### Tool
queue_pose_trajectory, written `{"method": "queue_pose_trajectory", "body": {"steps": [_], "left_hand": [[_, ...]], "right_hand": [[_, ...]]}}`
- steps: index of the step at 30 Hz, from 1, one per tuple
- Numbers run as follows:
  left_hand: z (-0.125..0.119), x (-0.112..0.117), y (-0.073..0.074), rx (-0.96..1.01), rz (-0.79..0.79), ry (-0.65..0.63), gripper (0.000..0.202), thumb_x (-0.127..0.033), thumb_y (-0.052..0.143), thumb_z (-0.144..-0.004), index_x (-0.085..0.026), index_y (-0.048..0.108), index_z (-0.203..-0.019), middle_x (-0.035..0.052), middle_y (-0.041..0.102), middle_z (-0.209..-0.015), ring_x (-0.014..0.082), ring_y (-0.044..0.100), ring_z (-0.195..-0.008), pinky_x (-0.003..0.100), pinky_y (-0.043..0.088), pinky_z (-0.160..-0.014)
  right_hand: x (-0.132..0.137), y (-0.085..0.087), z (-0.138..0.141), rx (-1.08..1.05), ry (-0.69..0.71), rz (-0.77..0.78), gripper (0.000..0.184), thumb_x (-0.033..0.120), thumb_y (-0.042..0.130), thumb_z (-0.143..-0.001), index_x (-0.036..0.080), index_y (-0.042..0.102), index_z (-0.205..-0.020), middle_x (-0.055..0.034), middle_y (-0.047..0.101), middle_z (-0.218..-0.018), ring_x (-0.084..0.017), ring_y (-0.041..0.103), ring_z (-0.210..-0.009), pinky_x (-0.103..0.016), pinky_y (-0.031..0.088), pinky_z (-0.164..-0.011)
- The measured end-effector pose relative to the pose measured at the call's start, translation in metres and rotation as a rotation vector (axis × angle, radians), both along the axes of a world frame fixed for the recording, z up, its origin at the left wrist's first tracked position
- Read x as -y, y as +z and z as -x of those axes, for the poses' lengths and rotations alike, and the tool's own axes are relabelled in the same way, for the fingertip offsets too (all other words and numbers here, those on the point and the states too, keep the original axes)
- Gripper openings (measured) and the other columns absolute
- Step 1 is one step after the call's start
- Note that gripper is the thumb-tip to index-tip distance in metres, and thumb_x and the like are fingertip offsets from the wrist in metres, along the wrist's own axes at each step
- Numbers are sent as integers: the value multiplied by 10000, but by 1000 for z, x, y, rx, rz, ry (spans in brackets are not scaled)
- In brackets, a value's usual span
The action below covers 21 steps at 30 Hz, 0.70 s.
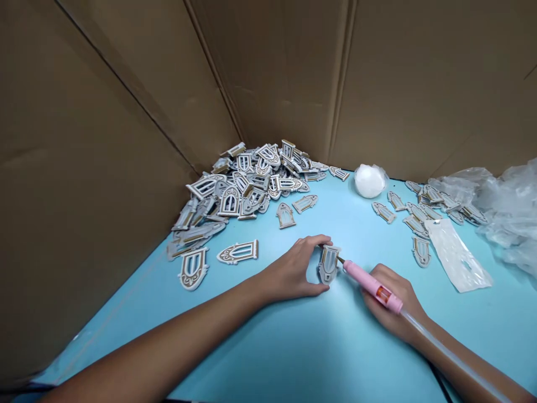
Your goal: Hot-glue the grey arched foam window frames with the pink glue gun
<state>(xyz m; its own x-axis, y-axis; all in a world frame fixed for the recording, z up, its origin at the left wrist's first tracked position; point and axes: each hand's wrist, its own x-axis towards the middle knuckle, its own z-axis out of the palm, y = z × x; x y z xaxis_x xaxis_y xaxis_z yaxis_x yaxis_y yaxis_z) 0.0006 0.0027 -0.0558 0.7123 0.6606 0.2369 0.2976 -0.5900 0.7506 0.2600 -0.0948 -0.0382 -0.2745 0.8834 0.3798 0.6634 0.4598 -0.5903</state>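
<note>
Pale blue tabletop (289, 358) fills the lower part of the head view, boxed in at the back and left by tall brown cardboard walls (104, 140) that meet in a corner. A heap of grey-and-tan arched window-shaped cutouts (247, 184) lies in that corner, with a few loose ones spread in front of it. To the right sit a white ball wrapped in clear plastic (369, 181), a smaller scatter of matching cutouts (432, 204), a flat clear plastic bag (457, 254) and crumpled plastic sheeting (509, 210).

The left hand (289, 268) is partly closed, pinching one arched cutout (329, 264) between thumb and fingers just above the tabletop, near the middle of the view. The right hand (390, 302) is curled around a pink pen-shaped tool (371, 285) with a clear tube (455, 358) trailing from its rear end. The tool's thin metal tip reaches the cutout's right edge.
</note>
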Motion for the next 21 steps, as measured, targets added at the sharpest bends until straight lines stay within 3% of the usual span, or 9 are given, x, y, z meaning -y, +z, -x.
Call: {"method": "queue_pose_trajectory", "body": {"steps": [4, 21], "left_hand": [[-1, 2, -1, 27, -69, -75, 796, -298, 845, -796, -242, 376, -1438, 124, 594, -1393, 299, 588, -1287, 474, 475, -1116], [-2, 0, -3, 93, -135, -138, 683, -343, 765, -907, -239, 384, -1465, 136, 606, -1401, 289, 581, -1302, 481, 471, -1106]], "right_hand": [[3, -4, 1, 93, 48, -106, 178, 124, 541, -916, 219, 477, -779, 14, 489, -704, -110, 497, -581, -217, 387, -512], [3, -2, -1, 153, 24, -55, 226, 168, 538, -936, 229, 450, -737, 15, 458, -696, -117, 458, -579, -228, 358, -489]]}}
